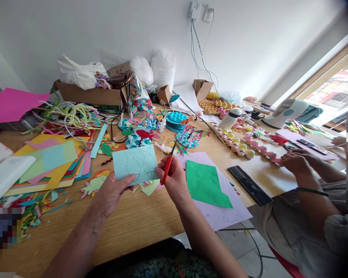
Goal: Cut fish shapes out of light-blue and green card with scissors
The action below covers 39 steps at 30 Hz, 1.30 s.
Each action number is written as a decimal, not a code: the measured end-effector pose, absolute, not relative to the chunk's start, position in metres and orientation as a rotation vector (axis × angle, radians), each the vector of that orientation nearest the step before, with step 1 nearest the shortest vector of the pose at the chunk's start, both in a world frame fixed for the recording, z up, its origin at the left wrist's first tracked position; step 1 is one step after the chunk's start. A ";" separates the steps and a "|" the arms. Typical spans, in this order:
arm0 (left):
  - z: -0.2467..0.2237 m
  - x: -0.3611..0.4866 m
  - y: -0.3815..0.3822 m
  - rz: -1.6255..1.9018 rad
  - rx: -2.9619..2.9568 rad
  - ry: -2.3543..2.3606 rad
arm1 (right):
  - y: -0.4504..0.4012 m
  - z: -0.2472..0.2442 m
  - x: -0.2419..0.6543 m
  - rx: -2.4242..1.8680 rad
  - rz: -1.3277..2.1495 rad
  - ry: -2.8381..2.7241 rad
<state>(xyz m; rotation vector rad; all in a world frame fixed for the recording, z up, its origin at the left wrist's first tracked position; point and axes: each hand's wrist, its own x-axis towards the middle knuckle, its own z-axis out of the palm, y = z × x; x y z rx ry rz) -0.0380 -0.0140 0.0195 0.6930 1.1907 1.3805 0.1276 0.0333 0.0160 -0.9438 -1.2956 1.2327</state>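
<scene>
A light blue sheet with pencilled fish-like outlines is held up above the wooden table. My left hand pinches its lower left edge, thumb on top. In my right hand are red-handled scissors, their blades pointing up and away, and its fingers are at the sheet's right edge. Just right of my right hand, a green sheet with faint drawn lines lies on a larger lilac sheet. Under the blue sheet, pale green paper pieces lie on the table.
Stacked coloured paper and scraps lie left. Paper fish and blue discs stand behind. A black phone-like slab lies right, near another person's hands. A cardboard box stands by the wall.
</scene>
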 end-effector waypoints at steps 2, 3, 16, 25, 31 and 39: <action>0.022 -0.039 -0.013 1.431 0.708 1.231 | 0.030 0.017 0.131 -0.982 1.179 -1.362; 0.023 -0.041 -0.013 1.464 0.714 1.244 | 0.027 0.017 0.134 -1.012 1.150 -1.407; 0.036 -0.047 -0.009 1.626 0.619 1.196 | -0.016 0.017 0.136 -1.103 1.400 -1.973; 0.032 -0.045 -0.012 1.594 0.598 1.149 | -0.010 0.027 0.130 -1.098 1.409 -1.981; 0.032 -0.042 -0.012 1.593 0.573 1.122 | -0.008 0.024 0.127 -1.086 1.450 -1.925; 0.028 -0.041 -0.012 1.578 0.557 1.124 | -0.007 0.021 0.123 -1.068 1.469 -1.877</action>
